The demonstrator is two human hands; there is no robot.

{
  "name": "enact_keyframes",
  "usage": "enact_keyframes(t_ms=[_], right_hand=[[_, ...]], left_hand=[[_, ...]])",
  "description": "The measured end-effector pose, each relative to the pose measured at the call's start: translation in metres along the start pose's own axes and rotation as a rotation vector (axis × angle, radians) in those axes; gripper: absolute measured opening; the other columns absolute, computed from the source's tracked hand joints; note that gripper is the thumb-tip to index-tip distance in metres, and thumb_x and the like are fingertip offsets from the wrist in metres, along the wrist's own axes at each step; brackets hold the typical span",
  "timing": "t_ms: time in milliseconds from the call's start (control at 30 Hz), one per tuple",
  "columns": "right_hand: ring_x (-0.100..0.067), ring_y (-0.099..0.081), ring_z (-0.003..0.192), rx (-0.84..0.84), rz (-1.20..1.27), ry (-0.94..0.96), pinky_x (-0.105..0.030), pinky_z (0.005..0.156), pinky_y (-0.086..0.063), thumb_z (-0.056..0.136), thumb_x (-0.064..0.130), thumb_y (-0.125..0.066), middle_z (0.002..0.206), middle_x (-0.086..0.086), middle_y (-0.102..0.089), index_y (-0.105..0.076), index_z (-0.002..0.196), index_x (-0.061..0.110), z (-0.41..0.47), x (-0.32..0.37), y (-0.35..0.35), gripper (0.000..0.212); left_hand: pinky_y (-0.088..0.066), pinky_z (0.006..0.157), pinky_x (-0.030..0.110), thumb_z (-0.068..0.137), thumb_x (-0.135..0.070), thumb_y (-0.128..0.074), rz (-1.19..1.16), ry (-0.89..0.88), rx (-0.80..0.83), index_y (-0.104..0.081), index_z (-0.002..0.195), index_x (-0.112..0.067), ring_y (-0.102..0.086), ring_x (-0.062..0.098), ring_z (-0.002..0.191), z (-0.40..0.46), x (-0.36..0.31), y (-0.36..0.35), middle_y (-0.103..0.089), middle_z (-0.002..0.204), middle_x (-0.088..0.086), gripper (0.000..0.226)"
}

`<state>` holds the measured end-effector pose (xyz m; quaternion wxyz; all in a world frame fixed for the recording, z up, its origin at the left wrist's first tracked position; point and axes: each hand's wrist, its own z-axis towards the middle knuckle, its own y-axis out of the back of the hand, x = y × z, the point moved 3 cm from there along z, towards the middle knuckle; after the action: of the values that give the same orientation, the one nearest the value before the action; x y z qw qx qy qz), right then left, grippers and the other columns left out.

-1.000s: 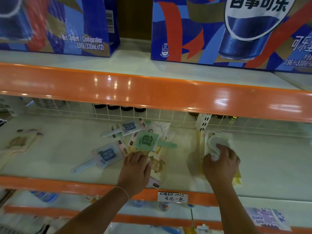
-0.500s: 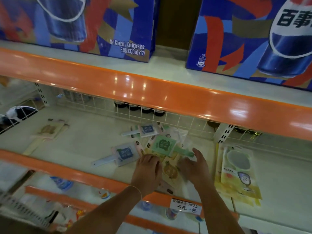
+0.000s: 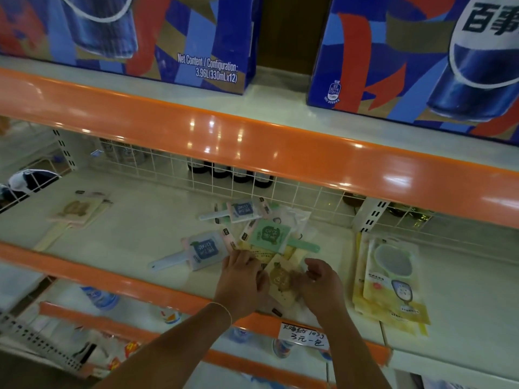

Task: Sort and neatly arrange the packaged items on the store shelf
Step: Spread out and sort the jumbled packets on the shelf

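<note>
Left hand [image 3: 241, 284], right hand [image 3: 320, 284] both pinching yellow packet [image 3: 280, 279] | green packet [image 3: 271, 234] just behind

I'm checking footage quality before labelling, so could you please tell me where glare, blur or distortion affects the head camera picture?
Head view: bright glare spots sit along the orange shelf edge; wide-angle distortion bows that edge; the lower shelf is dim with a greenish cast; the beige pack at far left is soft, the left hand and right hand slightly blurred, yet the cola box print reads clearly.

Pale shelf [image 3: 146, 234], scattered packets [image 3: 271, 237] (mid-shelf), yellow stack [image 3: 393, 301] right
</note>
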<state>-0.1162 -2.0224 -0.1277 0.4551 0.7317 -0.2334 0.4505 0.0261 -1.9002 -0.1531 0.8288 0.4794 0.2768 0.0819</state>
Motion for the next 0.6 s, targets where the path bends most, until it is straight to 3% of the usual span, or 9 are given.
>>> enact_keyframes(t_ms=[67,167,267,333,433,600], right_hand=[[-0.014,-0.064,0.084,-0.011,0.106,-0.031,-0.020,0.059,-0.053,0.080,0.013,-0.073,0.105,-0.001,-0.064,-0.064,0.114,0.016,0.003,-0.003,0.005,0.036],[-0.026,-0.067,0.086,-0.016,0.253,-0.132,-0.039,0.073,-0.059,0.078,0.003,-0.075,0.097,-0.007,-0.067,-0.067,0.112,0.008,0.008,-0.010,0.010,0.036],[-0.028,-0.065,0.078,0.045,0.442,-0.236,-0.036,0.063,-0.054,0.083,-0.005,-0.067,0.100,-0.016,-0.068,-0.063,0.113,0.003,0.008,-0.014,0.016,0.031],[-0.030,-0.064,0.078,0.056,0.560,-0.269,-0.036,0.065,-0.052,0.085,-0.009,-0.062,0.103,-0.021,-0.067,-0.061,0.113,0.002,0.008,-0.016,0.024,0.030],[-0.033,-0.063,0.080,-0.030,0.699,-0.309,-0.044,0.073,-0.052,0.087,-0.010,-0.059,0.101,-0.021,-0.065,-0.057,0.120,0.004,0.005,-0.021,0.037,0.036],[-0.031,-0.061,0.076,-0.087,0.944,-0.407,-0.041,0.063,-0.052,0.088,-0.016,-0.051,0.096,-0.022,-0.062,-0.052,0.118,0.010,-0.014,-0.017,0.040,0.040]], left_hand=[[-0.042,0.083,0.034,0.083,-0.039,-0.048,-0.024,-0.019,0.015,-0.060,0.077,-0.019,-0.047,0.019,0.092,0.000,0.000,-0.001,-0.051,0.090,-0.004,0.025],[-0.041,0.086,0.033,0.085,-0.040,-0.047,-0.059,-0.053,0.029,-0.061,0.083,-0.021,-0.047,0.016,0.096,0.000,-0.002,-0.001,-0.051,0.093,-0.006,0.024],[-0.041,0.084,0.034,0.085,-0.037,-0.047,-0.067,-0.088,0.009,-0.062,0.089,-0.020,-0.048,0.017,0.096,-0.001,-0.005,0.003,-0.051,0.095,-0.006,0.023],[-0.042,0.084,0.034,0.087,-0.035,-0.045,-0.061,-0.095,0.000,-0.061,0.093,-0.020,-0.048,0.017,0.096,-0.001,-0.007,0.004,-0.052,0.096,-0.005,0.022],[-0.043,0.085,0.034,0.092,-0.034,-0.041,-0.074,-0.065,-0.012,-0.060,0.098,-0.019,-0.049,0.017,0.097,-0.001,-0.008,0.005,-0.053,0.098,-0.005,0.025],[-0.043,0.087,0.035,0.094,-0.036,-0.036,-0.123,-0.049,-0.015,-0.061,0.099,-0.019,-0.049,0.016,0.098,-0.002,-0.009,0.008,-0.056,0.100,-0.005,0.031]])
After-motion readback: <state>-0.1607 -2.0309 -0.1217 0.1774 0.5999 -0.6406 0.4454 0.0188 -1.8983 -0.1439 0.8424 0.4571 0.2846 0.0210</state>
